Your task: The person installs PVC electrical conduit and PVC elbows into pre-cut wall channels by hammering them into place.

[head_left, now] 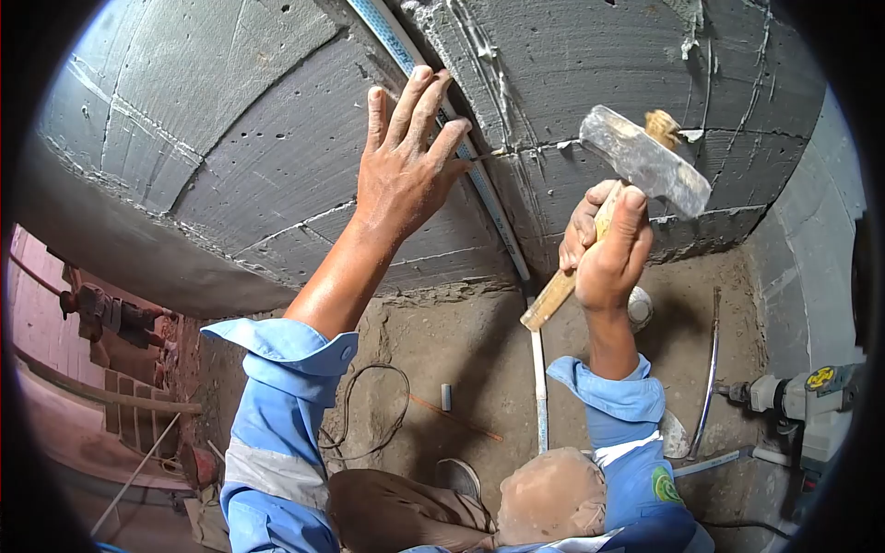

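Observation:
My left hand [406, 161] lies against the grey block wall, its fingers stretched and spread over a pale pipe with blue print [498, 217]. The pipe runs in a groove cut up the wall. A thin line or sliver sits by the thumb tip; I cannot make out what it is. In my right hand [608, 244] is a hammer [645, 158], gripped around its wooden handle below the head. The hammer is raised in front of the wall, right of the pipe, and its head touches nothing that I can see.
A power drill [816, 405] is at the right edge, beside a thin curved tube [708, 373]. More pipe [540, 392] runs along the dusty floor. A dark cable [406, 387] lies coiled near a short pipe piece [446, 397]. Another person [115, 313] is far left.

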A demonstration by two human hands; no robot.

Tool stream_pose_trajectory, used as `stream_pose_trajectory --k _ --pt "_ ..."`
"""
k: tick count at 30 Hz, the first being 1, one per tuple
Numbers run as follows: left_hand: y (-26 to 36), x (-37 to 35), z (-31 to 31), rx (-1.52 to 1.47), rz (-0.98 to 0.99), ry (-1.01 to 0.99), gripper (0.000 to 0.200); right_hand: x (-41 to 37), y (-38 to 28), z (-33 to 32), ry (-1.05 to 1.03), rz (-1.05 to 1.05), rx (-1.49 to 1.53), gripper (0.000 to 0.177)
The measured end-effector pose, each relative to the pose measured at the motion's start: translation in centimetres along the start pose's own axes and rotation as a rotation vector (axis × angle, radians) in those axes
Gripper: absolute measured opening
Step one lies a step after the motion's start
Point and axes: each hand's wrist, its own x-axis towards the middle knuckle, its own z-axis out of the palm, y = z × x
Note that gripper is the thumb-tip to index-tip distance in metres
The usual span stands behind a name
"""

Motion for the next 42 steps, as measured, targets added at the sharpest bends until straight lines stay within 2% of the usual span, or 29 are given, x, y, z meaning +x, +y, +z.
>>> stream_pose_trajectory --k 1,3,7,8,9,12,13,15,16,19,21,24,25,27,28,31,33,35,36,37,39,40,42 --pt "-0.1 0.0 0.0 0.002 -0.007 -0.002 0.043 0.3 1.2 -0.2 -0.006 0.004 -0.001 0.045" --pt "0.1 0.1 -0.1 -0.002 -0.005 0.005 0.043 0.8 4.2 -1.2 -0.195 0.228 -0.458 0.042" --pt "0.1 0.1 -0.4 -0.004 -0.005 -0.01 0.044 0.1 2.5 -1.3 -0.109 0.377 -0.214 0.043" --pt "0.0 0.0 -0.3 0.003 -0.002 -0.014 0.045 0.0 1.3 -1.3 -0.119 0.34 -0.205 0.046" --pt "-0.1 0.1 -0.1 0.004 -0.004 -0.015 0.045 0.0 1.1 -1.4 -0.101 0.218 -0.157 0.047" --pt "-0.2 -0.1 0.2 -0.013 0.004 0.005 0.045 -0.2 0.9 0.0 0.04 0.0 0.002 0.048" --pt "-0.2 0.0 0.0 0.0 0.008 0.006 0.044 -0.2 2.4 -0.4 -0.014 -0.017 -0.048 0.048" --pt "0.2 0.0 -0.3 0.006 0.016 0.011 0.044 0.3 5.4 -1.3 -0.149 0.28 -0.448 0.046" --pt "0.1 0.0 -0.6 0.009 0.015 -0.002 0.044 0.0 4.7 -1.1 -0.134 0.357 -0.314 0.045" --pt "0.1 -0.1 -0.6 0.002 0.008 -0.017 0.043 -0.3 3.0 -1.5 -0.087 0.369 -0.193 0.045" --pt "0.0 0.0 -0.2 0.0 0.002 -0.013 0.043 -0.4 1.6 -1.4 -0.09 0.182 -0.092 0.047" --pt "0.1 0.0 -0.2 0.008 0.009 -0.008 0.042 -0.6 2.0 0.0 0.043 -0.016 0.006 0.047" --pt "0.0 -0.2 -0.3 0.008 0.002 -0.012 0.042 -0.4 3.5 -0.7 -0.054 0.002 -0.094 0.047" --pt "0.2 0.0 -0.5 -0.006 0.0 -0.005 0.043 0.1 5.8 -1.0 -0.147 0.225 -0.425 0.046" --pt "0.2 0.0 -0.6 0.002 -0.001 -0.021 0.043 0.2 4.0 -0.8 -0.152 0.377 -0.317 0.043" --pt "0.2 0.1 -0.6 -0.005 -0.004 -0.023 0.041 -0.2 2.0 -1.1 -0.091 0.365 -0.194 0.043" --pt "0.2 -0.1 -0.4 -0.007 -0.013 -0.032 0.039 -0.1 0.8 -0.9 -0.089 0.129 -0.121 0.047" --pt "0.3 0.0 -0.4 0.001 -0.012 -0.032 0.038 -0.5 0.8 0.4 0.026 -0.004 -0.052 0.046" --pt "0.3 0.0 -0.5 -0.01 -0.01 -0.024 0.038 -0.5 2.4 -0.4 -0.053 -0.057 -0.098 0.046" --pt "0.3 -0.1 -0.5 -0.011 -0.016 -0.025 0.038 -0.4 4.1 -1.2 -0.127 -0.002 -0.36 0.046" --pt "0.3 0.1 -0.6 -0.021 -0.006 0.003 0.04 0.0 6.3 -1.0 -0.108 0.192 -0.523 0.046" --pt "0.3 0.1 -0.9 0.002 -0.002 -0.021 0.042 0.1 5.0 -1.1 -0.13 0.303 -0.41 0.045" --pt "0.4 0.3 -1.2 -0.004 -0.012 -0.02 0.042 -0.2 4.1 -1.3 -0.125 0.33 -0.295 0.044"
